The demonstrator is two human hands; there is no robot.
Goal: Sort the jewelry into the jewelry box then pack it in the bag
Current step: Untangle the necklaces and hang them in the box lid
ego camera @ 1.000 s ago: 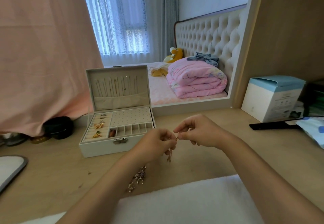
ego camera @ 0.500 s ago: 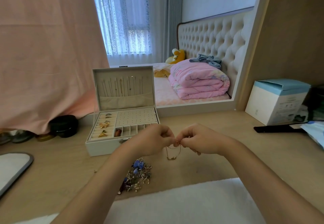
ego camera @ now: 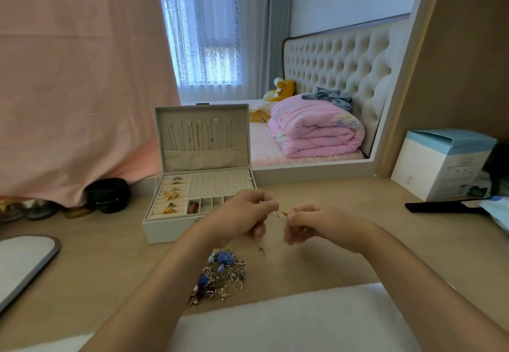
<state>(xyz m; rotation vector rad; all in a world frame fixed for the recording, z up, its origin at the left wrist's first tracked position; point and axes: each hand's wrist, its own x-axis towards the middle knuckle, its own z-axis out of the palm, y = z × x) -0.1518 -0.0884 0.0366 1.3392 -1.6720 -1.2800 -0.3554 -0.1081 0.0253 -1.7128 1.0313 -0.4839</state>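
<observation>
Sorting step: left hand (ego camera: 242, 214), right hand (ego camera: 322, 222) pinch thin gold chain necklace (ego camera: 282, 212) between curled fingers (ego camera: 260, 231). Next, probably: hang it inside lid of open white jewelry box (ego camera: 176, 230).

Fingers (ego camera: 260, 231) curled, the left hand (ego camera: 242, 215) and right hand (ego camera: 319, 223) apparently pinch a chain (ego camera: 281, 212).

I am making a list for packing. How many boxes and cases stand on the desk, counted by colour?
White jewelry box, open: 1
Blue-and-white carton: 1
Black round case: 1
Total: 3
Unclear things under the pink curtain and at the frame edges are not counted.
</observation>
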